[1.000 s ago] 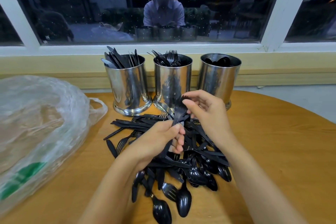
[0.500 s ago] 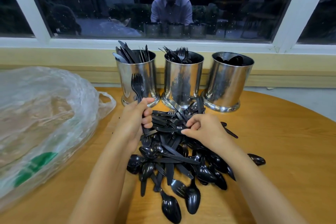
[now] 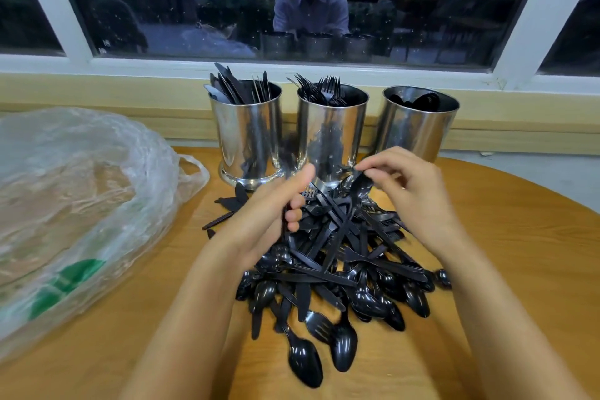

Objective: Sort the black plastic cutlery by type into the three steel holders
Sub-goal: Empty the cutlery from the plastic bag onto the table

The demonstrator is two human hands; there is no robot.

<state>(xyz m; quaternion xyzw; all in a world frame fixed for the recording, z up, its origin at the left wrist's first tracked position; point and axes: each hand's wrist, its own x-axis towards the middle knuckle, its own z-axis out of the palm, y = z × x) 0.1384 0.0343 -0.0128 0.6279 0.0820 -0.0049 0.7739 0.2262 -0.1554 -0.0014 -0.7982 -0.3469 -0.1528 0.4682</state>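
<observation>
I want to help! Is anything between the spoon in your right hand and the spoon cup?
Nothing visible. The right hand pinches the black plastic spoon near the rightmost shiny steel holder, whose top is open.

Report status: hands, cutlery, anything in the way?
Right hand pinches spoon by its bowl, above pile. Left hand curled at pile, grip unclear. Holders part filled. Bag to the left, not in the way.
</observation>
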